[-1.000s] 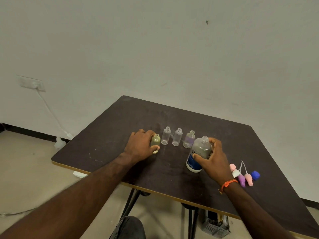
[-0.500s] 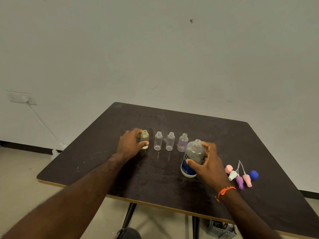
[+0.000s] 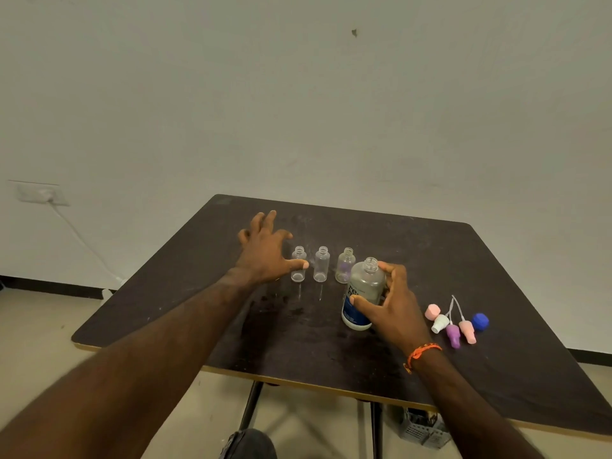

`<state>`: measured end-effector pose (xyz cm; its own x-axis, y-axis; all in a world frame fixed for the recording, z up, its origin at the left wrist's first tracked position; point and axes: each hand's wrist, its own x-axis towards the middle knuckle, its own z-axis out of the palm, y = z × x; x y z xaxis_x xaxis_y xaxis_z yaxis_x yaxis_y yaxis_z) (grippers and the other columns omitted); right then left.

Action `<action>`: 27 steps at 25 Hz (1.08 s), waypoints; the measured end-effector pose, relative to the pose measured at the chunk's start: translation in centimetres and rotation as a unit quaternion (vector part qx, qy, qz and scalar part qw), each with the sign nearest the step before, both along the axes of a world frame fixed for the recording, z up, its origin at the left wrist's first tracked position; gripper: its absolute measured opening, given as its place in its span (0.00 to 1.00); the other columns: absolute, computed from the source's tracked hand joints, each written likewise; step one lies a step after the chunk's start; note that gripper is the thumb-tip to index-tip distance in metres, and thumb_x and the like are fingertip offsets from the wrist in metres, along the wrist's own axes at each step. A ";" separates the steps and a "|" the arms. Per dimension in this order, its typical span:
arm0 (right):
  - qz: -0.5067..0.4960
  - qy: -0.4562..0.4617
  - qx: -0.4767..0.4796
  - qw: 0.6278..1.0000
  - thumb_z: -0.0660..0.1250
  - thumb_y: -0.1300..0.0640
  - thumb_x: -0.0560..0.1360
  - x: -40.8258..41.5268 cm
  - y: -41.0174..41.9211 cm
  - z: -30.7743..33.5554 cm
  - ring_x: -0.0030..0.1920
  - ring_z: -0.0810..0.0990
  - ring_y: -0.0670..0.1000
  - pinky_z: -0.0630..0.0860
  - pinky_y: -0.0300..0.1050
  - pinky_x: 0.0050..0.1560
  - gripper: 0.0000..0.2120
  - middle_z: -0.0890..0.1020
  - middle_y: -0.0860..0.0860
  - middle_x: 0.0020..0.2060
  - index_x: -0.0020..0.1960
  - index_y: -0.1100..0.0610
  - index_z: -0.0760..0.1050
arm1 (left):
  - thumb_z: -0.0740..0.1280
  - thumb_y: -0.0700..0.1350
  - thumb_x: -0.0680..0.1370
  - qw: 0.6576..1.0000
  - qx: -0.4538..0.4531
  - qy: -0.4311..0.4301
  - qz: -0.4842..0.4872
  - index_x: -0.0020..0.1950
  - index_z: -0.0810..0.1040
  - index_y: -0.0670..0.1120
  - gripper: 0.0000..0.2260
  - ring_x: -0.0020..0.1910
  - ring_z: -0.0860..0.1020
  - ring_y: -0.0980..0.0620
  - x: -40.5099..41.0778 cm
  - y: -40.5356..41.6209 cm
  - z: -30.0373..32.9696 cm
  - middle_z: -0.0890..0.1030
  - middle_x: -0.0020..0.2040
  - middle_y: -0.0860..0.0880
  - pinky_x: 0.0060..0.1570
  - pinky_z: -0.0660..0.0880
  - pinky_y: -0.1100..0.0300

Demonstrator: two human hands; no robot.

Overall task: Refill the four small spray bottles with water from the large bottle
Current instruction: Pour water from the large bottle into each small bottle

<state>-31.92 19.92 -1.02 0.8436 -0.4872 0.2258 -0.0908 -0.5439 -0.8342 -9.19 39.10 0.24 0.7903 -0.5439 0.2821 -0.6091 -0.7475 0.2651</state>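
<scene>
The large bottle (image 3: 363, 294), uncapped with a blue label, stands upright on the dark table (image 3: 496, 376). My right hand (image 3: 392, 308) is wrapped around it from the right. Three small clear bottles stand uncapped in a row behind it: one (image 3: 298, 270) by my left thumb, one (image 3: 321, 267) in the middle, one (image 3: 344, 268) tinted purple. My left hand (image 3: 265, 251) hovers at the left end of the row with fingers spread and nothing in it. A fourth small bottle is hidden behind that hand.
Several spray caps lie right of the large bottle: pink (image 3: 432, 311), white (image 3: 439, 323), purple (image 3: 453, 335), pink (image 3: 467, 331), plus a blue lid (image 3: 480, 321). A wall socket (image 3: 43, 195) with a cable is at the left. A grey crate (image 3: 420, 425) sits under the table.
My left hand has let go of the yellowish small bottle and opened, lifting slightly with fingers spread. My right hand stays on the large bottle.
</scene>
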 end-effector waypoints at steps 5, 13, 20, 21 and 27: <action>0.000 -0.004 0.009 1.000 0.80 0.50 0.67 0.0 0.0 -0.1 0.62 0.78 0.48 0.78 0.53 0.64 0.37 0.76 0.45 0.66 0.68 0.43 0.62 | 0.71 0.71 0.71 0.991 0.135 -0.005 -0.022 0.61 0.84 0.55 0.26 0.84 0.45 0.40 0.5 -2.0 0.6 0.54 0.85 0.44 0.73 0.52 0.36; -0.010 -0.015 0.010 1.000 0.79 0.51 0.67 -0.2 0.5 0.0 0.59 0.79 0.46 0.78 0.51 0.62 0.36 0.77 0.43 0.61 0.67 0.44 0.63 | 0.74 0.65 0.73 0.997 0.027 -0.012 -0.077 0.56 0.84 0.55 0.19 0.78 0.60 0.48 -4.0 -0.6 0.3 0.75 0.71 0.53 0.67 0.56 0.45; 0.017 -0.024 0.058 0.998 0.79 0.50 0.68 -0.7 0.4 -0.6 0.67 0.75 0.47 0.74 0.51 0.68 0.39 0.74 0.47 0.69 0.71 0.45 0.61 | 0.78 0.56 0.73 0.978 -0.069 0.125 -0.149 0.60 0.84 0.49 0.20 0.52 0.81 0.56 -8.4 1.2 -1.7 0.85 0.52 0.54 0.56 0.81 0.50; 0.023 -0.025 0.073 0.997 0.79 0.50 0.68 -0.8 0.3 -0.7 0.67 0.75 0.47 0.74 0.52 0.68 0.39 0.74 0.46 0.69 0.71 0.44 0.62 | 0.78 0.57 0.73 0.979 -0.070 0.128 -0.145 0.61 0.83 0.50 0.21 0.53 0.81 0.56 -8.8 1.3 -2.1 0.85 0.53 0.54 0.56 0.81 0.50; 0.027 -0.059 0.093 0.994 0.80 0.60 0.68 -1.4 0.6 0.2 0.64 0.77 0.45 0.77 0.48 0.64 0.35 0.78 0.45 0.64 0.70 0.47 0.68 | 0.76 0.53 0.77 0.977 -0.113 0.136 -0.120 0.66 0.79 0.47 0.20 0.55 0.81 0.54 -10.1 0.9 -2.9 0.84 0.58 0.51 0.58 0.79 0.56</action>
